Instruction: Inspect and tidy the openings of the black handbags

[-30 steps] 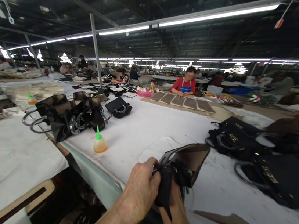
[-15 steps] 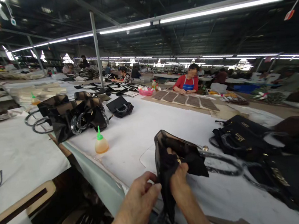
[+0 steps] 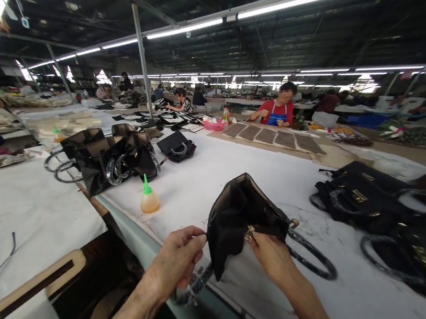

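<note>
A black handbag (image 3: 222,227) stands on the white-covered table in front of me, its mouth spread wide and dark lining showing. My left hand (image 3: 181,256) is closed, thumb and fingers pinching the bag's left edge. At the near side, my right hand (image 3: 274,259) grips the bag's lining beside a small gold metal piece (image 3: 249,233), which looks like a zipper pull; its fingertips are partly hidden. One plastic-wrapped handle (image 3: 314,259) sticks out to the right. Another wrapped handle (image 3: 193,288) hangs below my left hand.
A squeeze bottle (image 3: 149,201) with a green nozzle stands left of the bag. Several black handbags (image 3: 98,162) stand farther left, and more black bags (image 3: 360,191) lie at right. Across the table sits a person in red (image 3: 277,111). The table's edge (image 3: 126,219) runs along my left.
The handbag has turned and its mouth has opened wider toward me. My left hand has moved left onto its edge. My right hand has come out of the mouth to the near side.
</note>
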`<act>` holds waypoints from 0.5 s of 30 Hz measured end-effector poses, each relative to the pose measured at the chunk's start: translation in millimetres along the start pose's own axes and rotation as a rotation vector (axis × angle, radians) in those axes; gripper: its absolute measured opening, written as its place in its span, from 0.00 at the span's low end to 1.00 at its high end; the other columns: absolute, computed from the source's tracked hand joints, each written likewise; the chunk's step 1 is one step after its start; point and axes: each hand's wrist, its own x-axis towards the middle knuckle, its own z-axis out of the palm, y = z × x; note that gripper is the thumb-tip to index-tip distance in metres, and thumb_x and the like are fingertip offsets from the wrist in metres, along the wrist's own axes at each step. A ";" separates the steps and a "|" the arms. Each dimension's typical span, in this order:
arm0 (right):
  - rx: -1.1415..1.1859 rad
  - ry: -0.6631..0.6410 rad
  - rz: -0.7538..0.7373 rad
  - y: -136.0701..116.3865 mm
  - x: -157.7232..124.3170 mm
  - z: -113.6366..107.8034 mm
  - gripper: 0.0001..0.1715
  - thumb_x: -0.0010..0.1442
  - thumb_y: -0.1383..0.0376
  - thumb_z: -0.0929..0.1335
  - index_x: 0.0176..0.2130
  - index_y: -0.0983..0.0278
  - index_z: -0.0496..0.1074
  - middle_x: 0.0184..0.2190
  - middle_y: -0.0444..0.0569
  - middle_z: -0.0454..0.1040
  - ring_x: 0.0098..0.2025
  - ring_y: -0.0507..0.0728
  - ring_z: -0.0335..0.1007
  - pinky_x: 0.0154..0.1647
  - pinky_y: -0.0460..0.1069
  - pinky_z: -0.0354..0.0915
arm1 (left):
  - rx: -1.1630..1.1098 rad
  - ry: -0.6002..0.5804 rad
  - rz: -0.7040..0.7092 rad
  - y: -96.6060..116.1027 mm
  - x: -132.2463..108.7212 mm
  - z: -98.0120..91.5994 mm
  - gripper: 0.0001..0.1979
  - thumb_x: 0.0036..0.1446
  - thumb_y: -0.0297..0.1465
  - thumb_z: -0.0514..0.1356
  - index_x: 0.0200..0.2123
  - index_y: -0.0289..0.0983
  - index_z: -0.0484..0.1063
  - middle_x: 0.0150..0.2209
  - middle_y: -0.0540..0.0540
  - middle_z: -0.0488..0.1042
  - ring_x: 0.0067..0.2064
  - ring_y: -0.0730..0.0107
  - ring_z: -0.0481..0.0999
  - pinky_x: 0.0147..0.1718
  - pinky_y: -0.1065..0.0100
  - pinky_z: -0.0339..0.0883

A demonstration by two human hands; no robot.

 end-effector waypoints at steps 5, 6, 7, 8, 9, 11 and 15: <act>0.220 -0.150 0.012 -21.9 -10.4 -1.6 0.14 0.57 0.61 0.60 0.36 0.63 0.71 0.33 0.49 0.74 0.37 0.58 0.69 0.38 0.49 0.64 | -0.052 -0.037 -0.004 -4.8 -0.9 3.3 0.18 0.50 0.43 0.54 0.37 0.35 0.59 0.15 0.60 0.56 0.09 0.86 0.46 0.06 0.80 0.40; 0.233 -0.082 -0.005 -25.1 -7.5 0.4 0.15 0.58 0.61 0.59 0.38 0.63 0.71 0.34 0.49 0.74 0.38 0.58 0.69 0.40 0.49 0.64 | -0.056 -0.049 -0.004 -4.7 -2.5 5.1 0.18 0.50 0.43 0.54 0.37 0.35 0.59 0.15 0.60 0.57 0.09 0.86 0.46 0.06 0.80 0.40; 0.226 0.023 -0.023 -27.2 -3.0 2.8 0.17 0.59 0.61 0.58 0.42 0.64 0.69 0.38 0.50 0.73 0.41 0.57 0.68 0.43 0.50 0.63 | -0.060 -0.064 -0.006 -4.7 -4.3 6.8 0.18 0.50 0.43 0.54 0.37 0.35 0.59 0.15 0.60 0.57 0.09 0.86 0.46 0.06 0.80 0.39; 0.208 0.135 -0.040 -28.2 2.6 5.1 0.20 0.59 0.61 0.57 0.47 0.64 0.66 0.43 0.52 0.71 0.45 0.58 0.66 0.46 0.50 0.62 | -0.066 -0.080 -0.010 -4.7 -6.2 8.1 0.18 0.50 0.43 0.54 0.37 0.35 0.59 0.15 0.60 0.57 0.09 0.86 0.46 0.06 0.80 0.39; 0.192 0.227 -0.060 -28.3 8.7 7.1 0.22 0.60 0.61 0.57 0.52 0.64 0.61 0.49 0.52 0.66 0.50 0.58 0.62 0.50 0.52 0.59 | -0.076 -0.094 -0.015 -4.8 -7.9 8.9 0.18 0.50 0.43 0.54 0.37 0.36 0.59 0.15 0.60 0.57 0.09 0.86 0.45 0.06 0.80 0.39; 0.128 0.298 -0.109 -27.6 20.3 10.6 0.27 0.59 0.59 0.58 0.57 0.61 0.54 0.57 0.51 0.57 0.57 0.60 0.51 0.56 0.55 0.52 | -0.100 -0.099 -0.020 -4.8 -10.8 8.7 0.18 0.49 0.43 0.55 0.36 0.36 0.58 0.15 0.60 0.58 0.10 0.87 0.45 0.06 0.80 0.40; 0.008 0.296 -0.084 -27.5 32.1 15.8 0.29 0.60 0.57 0.57 0.58 0.65 0.52 0.59 0.55 0.52 0.59 0.63 0.48 0.58 0.59 0.47 | -0.156 -0.058 -0.006 -2.8 -12.6 3.5 0.18 0.48 0.43 0.56 0.34 0.36 0.58 0.16 0.59 0.58 0.10 0.87 0.44 0.06 0.79 0.38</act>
